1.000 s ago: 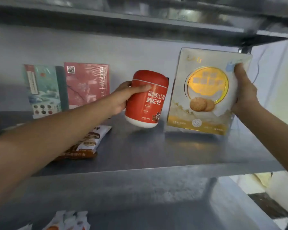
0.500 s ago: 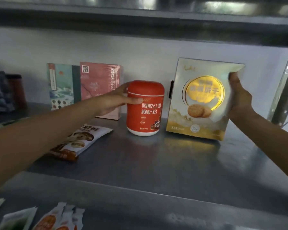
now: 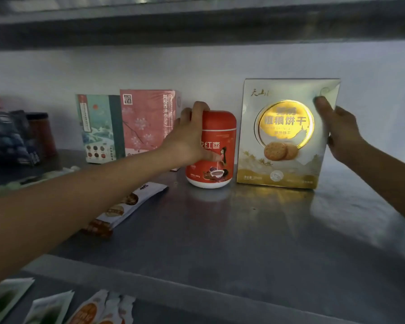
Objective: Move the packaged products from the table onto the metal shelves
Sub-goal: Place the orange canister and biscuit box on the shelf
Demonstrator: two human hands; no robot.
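A red jar (image 3: 216,157) with a white base stands upright on the metal shelf (image 3: 232,230). My left hand (image 3: 187,139) grips it from the left, fingers curled over its top and thumb across its label. To its right a pale biscuit box (image 3: 283,136) with a gold disc stands upright near the back wall. My right hand (image 3: 337,129) holds the box's right edge, thumb on its front near the top corner.
A pink box (image 3: 147,122) and a teal box (image 3: 96,129) stand left of the jar. A flat snack pouch (image 3: 126,206) lies under my left forearm. Dark packages (image 3: 12,136) sit far left. Several sachets (image 3: 56,307) lie on the shelf below. Another shelf (image 3: 197,24) hangs overhead.
The jar came down from a tilt and now stands on the shelf; my left hand shifted to its top. The biscuit box was set upright further back, still held by my right hand.
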